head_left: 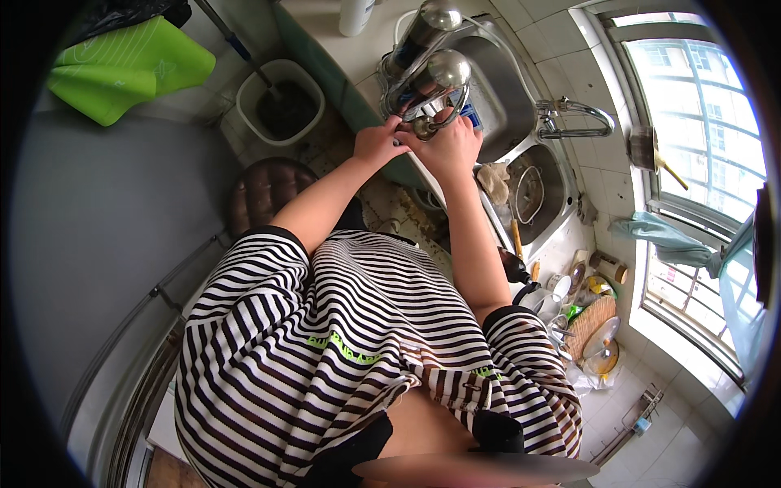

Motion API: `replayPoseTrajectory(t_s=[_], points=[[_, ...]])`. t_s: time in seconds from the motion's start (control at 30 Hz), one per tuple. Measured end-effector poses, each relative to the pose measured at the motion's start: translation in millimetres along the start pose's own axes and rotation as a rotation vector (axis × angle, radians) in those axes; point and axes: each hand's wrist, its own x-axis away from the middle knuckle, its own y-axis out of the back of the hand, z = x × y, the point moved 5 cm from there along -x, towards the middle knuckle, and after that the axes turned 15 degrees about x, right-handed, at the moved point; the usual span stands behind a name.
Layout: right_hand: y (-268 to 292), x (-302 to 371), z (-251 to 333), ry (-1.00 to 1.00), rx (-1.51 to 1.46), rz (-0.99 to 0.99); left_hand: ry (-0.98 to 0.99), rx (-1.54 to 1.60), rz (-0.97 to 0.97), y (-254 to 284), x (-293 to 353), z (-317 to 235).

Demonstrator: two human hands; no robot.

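Note:
Both of my arms reach forward to the counter edge beside the sink. My left hand (pixel 379 145) is closed, its thumb and fingertips pinched together beside my right hand; what they hold is hidden. My right hand (pixel 452 148) curls its fingers around something at the base of a shiny steel fixture with a domed top (pixel 447 71). A small round metal piece (pixel 424 126) shows just above my knuckles. Behind it stands a second domed steel cylinder (pixel 436 23). Something blue (pixel 473 119) peeks out past my right fingers.
Right of my hands lies a double steel sink (pixel 508 98) with a curved faucet (pixel 576 120). A tan cloth (pixel 494 180) hangs at the nearer basin. Dishes and a woven board (pixel 591 325) crowd the right counter. On the left are a white bucket (pixel 312 83) and a brown stool (pixel 264 193).

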Motion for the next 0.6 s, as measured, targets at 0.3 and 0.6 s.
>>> replayPoseTrajectory(t_s=[0.3, 0.6], points=[[-0.3, -3.9, -2.6, 0.140, -0.231, -0.023, -0.016, -0.024, 0.013, -2.5, -0.1, 3.0], [-1.8, -2.5, -2.1, 0.037, -0.030, 0.032, 0.013, -0.036, 0.025, -4.3, -1.1, 5.2]])
